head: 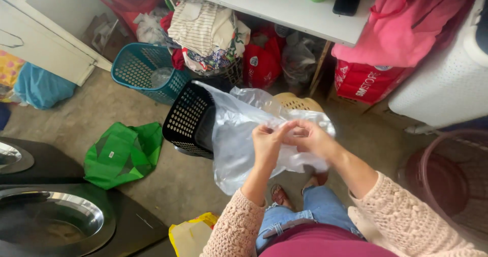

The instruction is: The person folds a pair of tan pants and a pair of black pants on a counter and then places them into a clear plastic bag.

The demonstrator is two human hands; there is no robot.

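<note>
From the head camera we see our left hand (267,141) and our right hand (311,137) meeting in front of us, both pinching the top edge of a translucent grey plastic bag (239,135); the fingers (278,131) of each hand are curled tight on the thin film, thumbs pressed against fingertips, and the 2 hands touch one another. The bag hangs down from our grip above the concrete floor (168,186), its left side draped over the near rim of a black perforated plastic laundry basket (188,117). Just behind that basket stands a teal perforated plastic basket (137,66), and a pile of striped and patterned clothes (203,31) sits under the front edge of a white shelf (284,5). A folded green fabric shopping bag (122,153) lies on the floor left of the black basket, near the dark washing machine top (56,221) at the lower left corner.
</note>
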